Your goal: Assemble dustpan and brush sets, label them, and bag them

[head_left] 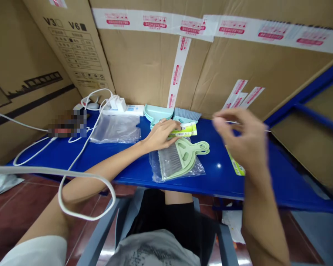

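Green brush and dustpan [186, 157] lie stacked on the tabletop [224, 184], clear bag [155, 170] around or under them, can't tell which. My left hand [163, 135] has fingers bent at a yellow label [186, 130]; grip unclear. My right hand [245, 136] is raised, half-curled, blurred; contents unclear. I'd judge green partly done, blue set [158, 112] left.

The head camera looks forward and down.
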Tool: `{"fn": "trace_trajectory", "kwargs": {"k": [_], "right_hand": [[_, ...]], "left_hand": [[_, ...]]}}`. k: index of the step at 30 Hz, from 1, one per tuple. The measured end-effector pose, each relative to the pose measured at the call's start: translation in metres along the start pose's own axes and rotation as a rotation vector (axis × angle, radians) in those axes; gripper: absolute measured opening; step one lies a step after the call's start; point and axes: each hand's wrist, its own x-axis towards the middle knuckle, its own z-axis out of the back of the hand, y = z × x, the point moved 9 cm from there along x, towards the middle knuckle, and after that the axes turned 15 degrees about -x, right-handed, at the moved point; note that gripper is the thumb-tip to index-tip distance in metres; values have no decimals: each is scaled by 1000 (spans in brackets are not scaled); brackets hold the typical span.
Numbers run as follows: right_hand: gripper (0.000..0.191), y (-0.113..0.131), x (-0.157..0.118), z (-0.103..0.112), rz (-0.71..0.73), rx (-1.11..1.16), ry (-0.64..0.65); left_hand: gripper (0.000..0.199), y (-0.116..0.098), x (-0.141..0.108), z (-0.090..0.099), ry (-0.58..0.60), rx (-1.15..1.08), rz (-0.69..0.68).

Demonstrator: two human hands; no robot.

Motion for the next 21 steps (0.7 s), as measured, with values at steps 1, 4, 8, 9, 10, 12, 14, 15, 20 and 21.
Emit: {"fn": "trace_trajectory", "kwargs": {"k": [1,4,8,9,10,12,14,15,20,21], "right_hand": [[34,-2,9,-19,23,12,60],[50,-18,22,-89,58,145,376],[46,-44,20,-127,-70,370,467],[43,-48,19,-126,-86,397,441],[42,-50,17,-124,-97,418,416],[41,-52,13,-121,-110,460,394],[42,-53,11,-120,-128,519,402],[42,-54,10,-120,-137,543,407],[39,-61,6,-123,-97,418,381],[38,-60,7,-120,-48,319,338]], "left_hand": [[14,-4,0,-2,30,20,-20],[17,-11,2,-5,71,104,-55],[21,-13,3,-7,112,282,-90],[24,-11,4,-7,120,319,-79],[27,-8,4,-6,129,348,-60],[34,-1,4,-6,150,394,-11],[39,4,4,-6,168,440,30],[42,7,4,-6,172,461,45],[42,17,2,-5,147,446,123],[40,19,1,-5,143,427,136]]}}
